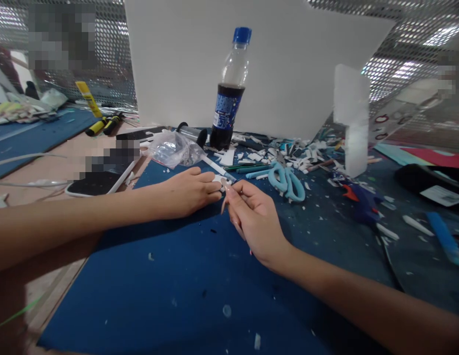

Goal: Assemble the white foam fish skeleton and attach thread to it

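Note:
My left hand (192,193) is low over the blue mat (170,281), its fingers curled and closed at a small white piece (219,179). My right hand (255,217) meets it from the right, thumb and forefinger pinched together at the same white piece. Most of that piece is hidden by the fingers, so its kind cannot be made out. A white and blue pen-like stick (218,167) lies just beyond the fingertips. Light blue scissors (286,180) rest to the right of my right hand.
A cola bottle (225,106) with a blue cap stands behind the hands, before a white board (288,69). White scraps (310,150) litter the back. A phone (107,170) and a clear plastic bag (175,148) lie left. At right are a glue gun (364,202) and upright foam (355,118).

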